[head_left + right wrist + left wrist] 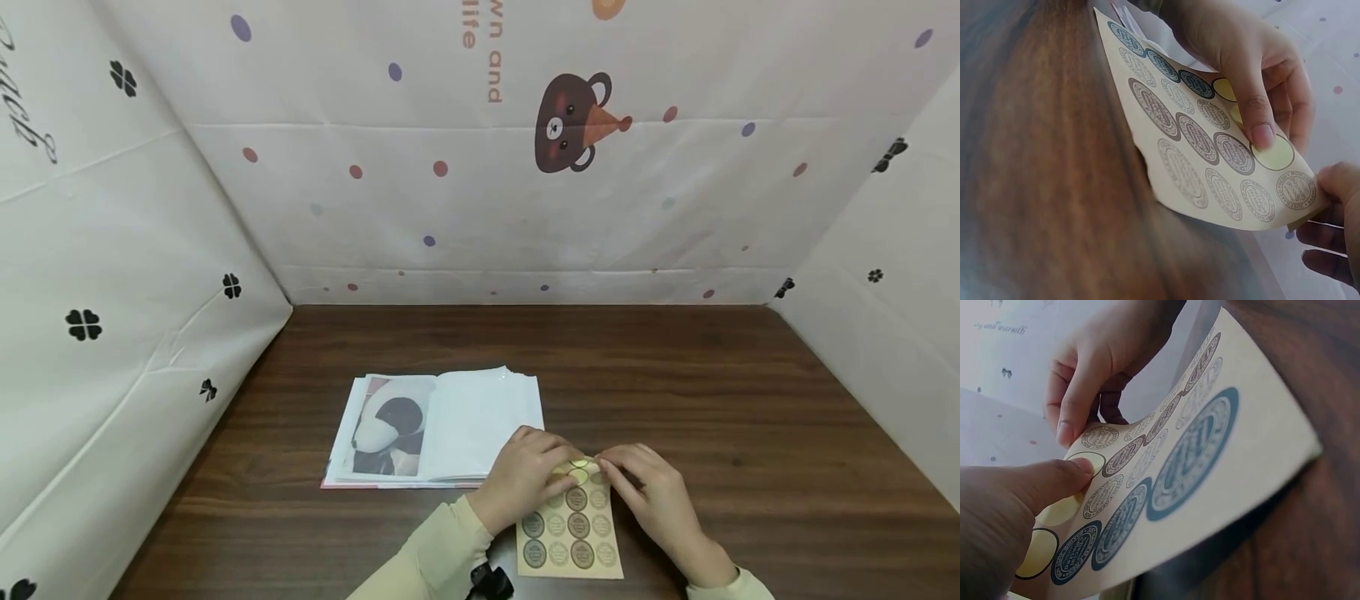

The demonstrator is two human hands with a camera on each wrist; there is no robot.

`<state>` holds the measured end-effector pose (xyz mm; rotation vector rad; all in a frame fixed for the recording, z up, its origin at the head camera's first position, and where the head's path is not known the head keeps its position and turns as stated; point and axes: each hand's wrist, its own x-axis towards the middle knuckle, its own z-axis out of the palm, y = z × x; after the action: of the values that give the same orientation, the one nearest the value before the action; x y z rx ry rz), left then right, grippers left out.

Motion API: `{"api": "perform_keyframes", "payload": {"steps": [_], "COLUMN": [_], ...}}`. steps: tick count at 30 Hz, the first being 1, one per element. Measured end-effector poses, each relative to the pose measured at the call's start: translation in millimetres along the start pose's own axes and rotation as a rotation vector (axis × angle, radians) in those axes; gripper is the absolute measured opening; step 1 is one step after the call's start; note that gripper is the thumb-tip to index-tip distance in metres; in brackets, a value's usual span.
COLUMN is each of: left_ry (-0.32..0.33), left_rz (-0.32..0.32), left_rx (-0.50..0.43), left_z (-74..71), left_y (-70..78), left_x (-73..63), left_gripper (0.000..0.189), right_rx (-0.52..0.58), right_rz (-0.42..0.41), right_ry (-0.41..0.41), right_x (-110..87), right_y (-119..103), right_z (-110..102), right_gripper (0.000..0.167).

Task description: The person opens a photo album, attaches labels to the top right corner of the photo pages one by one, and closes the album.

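Note:
A cream sheet of round stickers (567,540) is raised off the table at its far end. Its stickers are printed in dark and pale rings, and several bare yellow circles (1275,153) show where stickers are gone. My left hand (525,471) holds the sheet's far left part, its thumb (1063,478) lying over a bare circle. At the far right corner, my right hand (652,496) pinches the sheet's edge beside a pale sticker (1295,190). In the right wrist view the sheet bends between both hands.
An open photo album (480,425) lies just beyond my left hand, a panda picture (390,425) on its left page and a blank white right page. Brown wood table (712,375) surrounds it. White printed cloth walls (450,208) rise at the back and sides.

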<state>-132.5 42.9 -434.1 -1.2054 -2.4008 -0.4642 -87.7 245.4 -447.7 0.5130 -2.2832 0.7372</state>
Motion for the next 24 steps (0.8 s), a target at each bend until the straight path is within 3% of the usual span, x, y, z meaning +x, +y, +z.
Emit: {"api": "perform_keyframes", "payload": {"steps": [10, 24], "left_ry": [-0.047, -0.101], "left_rz": [-0.020, -0.027], "left_rx": [0.050, 0.073], "left_z": [0.4, 1.7], "left_y": [-1.4, -3.5], "left_x": [3.9, 11.8], "left_gripper": [0.028, 0.030], "right_rx": [-0.153, -0.158], "right_rz": [0.099, 0.301], "right_ry": [-0.032, -0.074], "right_x": [7.7, 15.1], "right_y": [0, 8], "right_z": [6, 10], "right_gripper": [0.016, 0.004]}}
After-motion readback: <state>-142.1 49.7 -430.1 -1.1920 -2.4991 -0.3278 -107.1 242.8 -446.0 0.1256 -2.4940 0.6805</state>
